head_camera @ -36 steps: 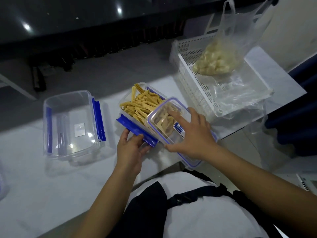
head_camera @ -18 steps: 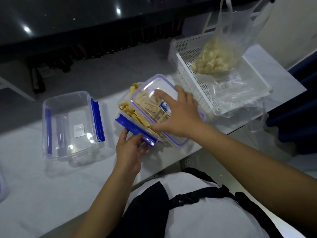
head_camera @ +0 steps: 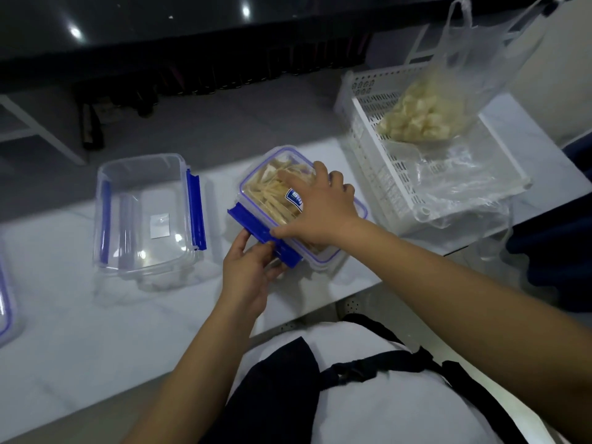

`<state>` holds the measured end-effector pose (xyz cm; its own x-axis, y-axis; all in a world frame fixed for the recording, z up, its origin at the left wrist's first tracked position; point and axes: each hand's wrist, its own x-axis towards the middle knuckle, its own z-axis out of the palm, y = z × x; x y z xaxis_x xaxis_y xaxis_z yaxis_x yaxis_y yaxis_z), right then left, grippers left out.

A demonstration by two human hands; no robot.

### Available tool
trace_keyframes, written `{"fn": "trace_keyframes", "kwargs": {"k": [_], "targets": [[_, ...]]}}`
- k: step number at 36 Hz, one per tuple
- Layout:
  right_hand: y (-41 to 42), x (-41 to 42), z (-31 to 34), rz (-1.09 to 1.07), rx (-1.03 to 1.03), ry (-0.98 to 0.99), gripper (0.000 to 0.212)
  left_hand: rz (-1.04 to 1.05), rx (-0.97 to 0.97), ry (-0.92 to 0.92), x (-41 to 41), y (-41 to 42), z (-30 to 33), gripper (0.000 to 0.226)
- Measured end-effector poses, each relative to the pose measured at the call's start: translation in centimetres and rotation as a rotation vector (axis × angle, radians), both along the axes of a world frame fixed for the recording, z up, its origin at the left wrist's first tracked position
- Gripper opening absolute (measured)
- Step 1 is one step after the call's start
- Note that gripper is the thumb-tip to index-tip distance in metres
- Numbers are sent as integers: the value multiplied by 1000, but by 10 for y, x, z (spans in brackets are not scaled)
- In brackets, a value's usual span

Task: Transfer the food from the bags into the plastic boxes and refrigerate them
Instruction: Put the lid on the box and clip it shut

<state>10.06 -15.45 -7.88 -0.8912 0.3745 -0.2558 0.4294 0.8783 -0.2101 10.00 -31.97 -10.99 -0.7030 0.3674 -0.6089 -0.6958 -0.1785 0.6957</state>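
1. The plastic box sits on the white table near its front edge, between an empty box to its left and a white basket to its right
2. It is clear-walled and rectangular, packed with pale yellow strips of food that show through the top
3. A clear lid with a blue seal line around its rim lies on the box; a blue label shows on the lid beside the fingers
4. A blue clasp juts out flat from the lid's near-left side, not folded down
5. The right hand lies spread over the lid, fingers straight and pressing, thumb tip reaching the clasp
6. The left hand pinches the clasp's near end from below, fingers curled round it
7. In the basket a clear bag of pale chunks stands with its handles up, above crumpled empty plastic
8. The empty box is clear with blue clasps on both long sides
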Motion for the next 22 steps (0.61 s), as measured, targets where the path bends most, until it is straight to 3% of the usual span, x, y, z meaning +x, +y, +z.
{"fn": "trace_keyframes", "kwargs": {"k": [22], "targets": [[-1,-16,-3,6,-55,-29,114,40,-1,-45,-1,0,0,49]]}}
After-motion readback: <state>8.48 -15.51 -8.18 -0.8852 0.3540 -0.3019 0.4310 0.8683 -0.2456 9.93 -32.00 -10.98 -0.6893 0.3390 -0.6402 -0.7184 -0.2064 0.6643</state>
